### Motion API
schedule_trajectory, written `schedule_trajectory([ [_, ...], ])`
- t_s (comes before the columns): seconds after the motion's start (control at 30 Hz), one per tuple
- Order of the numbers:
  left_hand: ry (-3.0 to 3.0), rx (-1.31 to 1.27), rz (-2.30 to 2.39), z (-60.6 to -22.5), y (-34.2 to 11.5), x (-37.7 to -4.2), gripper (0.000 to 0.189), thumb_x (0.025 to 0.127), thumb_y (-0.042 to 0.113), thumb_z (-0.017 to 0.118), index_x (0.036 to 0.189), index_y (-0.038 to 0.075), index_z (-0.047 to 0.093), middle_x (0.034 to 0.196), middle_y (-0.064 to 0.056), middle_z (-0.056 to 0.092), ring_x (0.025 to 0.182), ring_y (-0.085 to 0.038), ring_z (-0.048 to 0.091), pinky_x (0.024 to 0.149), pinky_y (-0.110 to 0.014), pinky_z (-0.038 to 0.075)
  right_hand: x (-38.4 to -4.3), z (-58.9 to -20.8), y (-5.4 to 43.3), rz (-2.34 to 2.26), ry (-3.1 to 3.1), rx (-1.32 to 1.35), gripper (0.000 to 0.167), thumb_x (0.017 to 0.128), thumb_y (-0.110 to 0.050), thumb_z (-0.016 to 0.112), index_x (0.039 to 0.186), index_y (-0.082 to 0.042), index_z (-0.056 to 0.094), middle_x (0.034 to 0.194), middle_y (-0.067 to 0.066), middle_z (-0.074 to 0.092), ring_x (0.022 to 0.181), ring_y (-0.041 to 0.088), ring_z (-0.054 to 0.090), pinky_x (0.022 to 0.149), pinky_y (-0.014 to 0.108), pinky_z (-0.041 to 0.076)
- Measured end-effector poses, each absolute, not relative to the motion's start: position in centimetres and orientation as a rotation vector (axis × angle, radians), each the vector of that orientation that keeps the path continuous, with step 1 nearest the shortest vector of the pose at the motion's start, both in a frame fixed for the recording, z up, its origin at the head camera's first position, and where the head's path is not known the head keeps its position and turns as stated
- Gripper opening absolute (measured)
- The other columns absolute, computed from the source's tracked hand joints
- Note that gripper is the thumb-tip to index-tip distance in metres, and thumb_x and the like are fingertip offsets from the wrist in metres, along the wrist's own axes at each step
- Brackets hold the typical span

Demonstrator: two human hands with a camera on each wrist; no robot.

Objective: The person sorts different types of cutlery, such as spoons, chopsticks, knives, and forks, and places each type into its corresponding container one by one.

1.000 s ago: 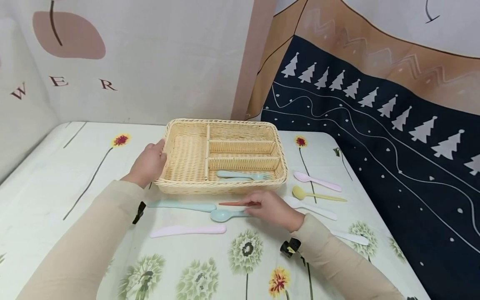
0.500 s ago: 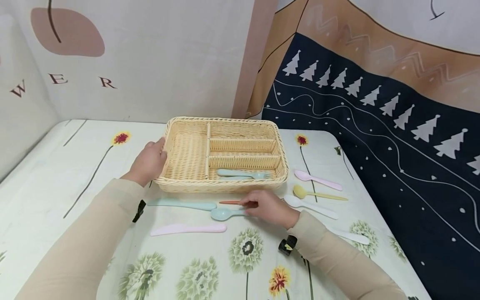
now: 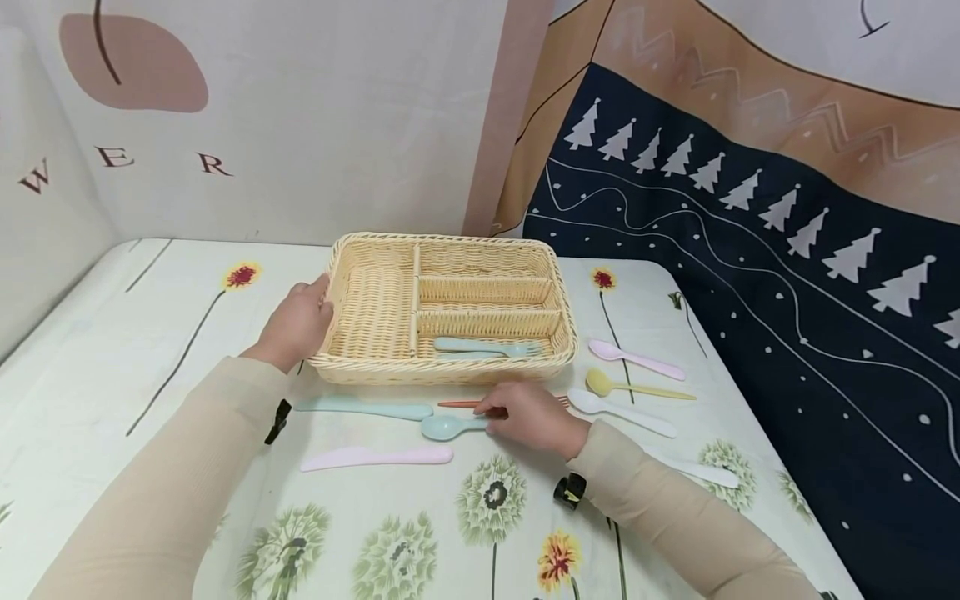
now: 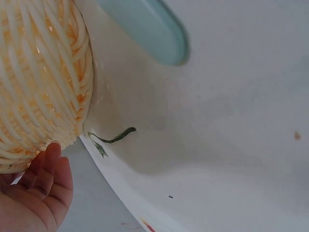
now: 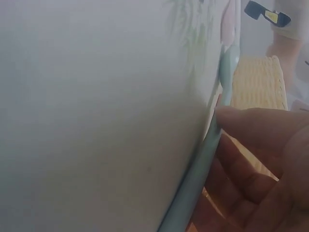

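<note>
My left hand (image 3: 295,323) grips the left end of a woven divided basket (image 3: 442,372); in the left wrist view its curled fingers (image 4: 53,166) meet the weave. Just in front of the basket, my right hand (image 3: 536,417) pinches the handle of a light-blue spoon (image 3: 447,427). The right wrist view has the thumb (image 5: 229,117) against the handle, which is close over the tablecloth. A red fork (image 3: 456,404) lies partly hidden under that hand. Inside the basket's front right compartment is a light-blue fork (image 3: 483,346), with another light-blue handle (image 3: 467,357) beside it.
A light-blue knife (image 3: 367,407) and a pink knife (image 3: 378,457) lie left of the spoon. To the right are a pink spoon (image 3: 637,359), a yellow spoon (image 3: 600,382), a white spoon (image 3: 622,412) and another white utensil (image 3: 708,474). Fabric walls border the table.
My right hand has shifted slightly, uncovering more of the red fork's tines, and its fingers now close on the spoon's handle. The left hand and basket stay in place.
</note>
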State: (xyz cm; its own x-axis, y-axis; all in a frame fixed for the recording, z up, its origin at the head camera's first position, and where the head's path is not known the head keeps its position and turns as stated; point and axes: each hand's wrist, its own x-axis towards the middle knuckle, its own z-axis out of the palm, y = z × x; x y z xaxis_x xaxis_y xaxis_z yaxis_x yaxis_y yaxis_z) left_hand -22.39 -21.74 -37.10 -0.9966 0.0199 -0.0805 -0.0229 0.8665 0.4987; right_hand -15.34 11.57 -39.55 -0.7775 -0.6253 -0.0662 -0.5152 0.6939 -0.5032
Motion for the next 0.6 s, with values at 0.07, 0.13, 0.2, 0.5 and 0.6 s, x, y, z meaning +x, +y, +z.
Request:
schedule_trajectory([
  [0.07, 2.957, -0.004, 0.793, -37.11, -21.75, -22.37, 0.055, 0.105, 0.017, 0.027, 0.152, -0.005, 0.008, 0.135, -0.035, 0.033, 0.105, -0.039, 0.046, 0.099, -0.054, 0.040, -15.23, -39.43, 11.41, -0.646, 2.685, -0.929, 0.023, 0.083, -0.007, 0.072, 0.106, -0.010, 0.075, 0.099, 0.000, 0.071, 0.094, 0.017, 0.063, 0.082, 0.030, 0.050],
  [0.13, 2.959, -0.006, 0.796, -37.17, -21.77, -22.41, 0.055, 0.105, 0.017, 0.027, 0.152, -0.005, 0.008, 0.135, -0.035, 0.034, 0.104, -0.039, 0.046, 0.098, -0.054, 0.041, -15.15, -39.33, 11.28, -0.616, 2.693, -0.938, 0.023, 0.083, -0.007, 0.072, 0.106, -0.010, 0.075, 0.099, 0.000, 0.071, 0.094, 0.017, 0.063, 0.082, 0.031, 0.049],
  [0.2, 2.960, -0.007, 0.800, -37.12, -21.73, -22.36, 0.055, 0.105, 0.016, 0.027, 0.152, -0.005, 0.009, 0.135, -0.034, 0.034, 0.104, -0.038, 0.046, 0.098, -0.054, 0.041, -15.11, -39.29, 11.19, -0.588, 2.701, -0.947, 0.023, 0.083, -0.007, 0.072, 0.105, -0.011, 0.075, 0.100, 0.001, 0.071, 0.095, 0.017, 0.063, 0.083, 0.031, 0.049],
  [0.5, 2.959, 0.009, 0.815, -37.00, -21.79, -22.27, 0.055, 0.104, 0.015, 0.026, 0.151, -0.006, 0.009, 0.136, -0.035, 0.033, 0.106, -0.039, 0.046, 0.099, -0.055, 0.039, -15.14, -39.23, 10.90, -0.511, 2.718, -0.985, 0.023, 0.082, -0.007, 0.071, 0.104, -0.012, 0.076, 0.101, 0.000, 0.071, 0.098, 0.018, 0.064, 0.086, 0.034, 0.049],
  [0.6, 2.953, 0.007, 0.812, -37.09, -21.77, -22.31, 0.055, 0.104, 0.016, 0.026, 0.152, -0.005, 0.009, 0.136, -0.035, 0.033, 0.105, -0.038, 0.046, 0.098, -0.054, 0.040, -15.06, -39.19, 10.88, -0.523, 2.711, -0.986, 0.023, 0.083, -0.006, 0.070, 0.104, -0.011, 0.076, 0.102, 0.001, 0.071, 0.097, 0.018, 0.064, 0.085, 0.034, 0.050],
])
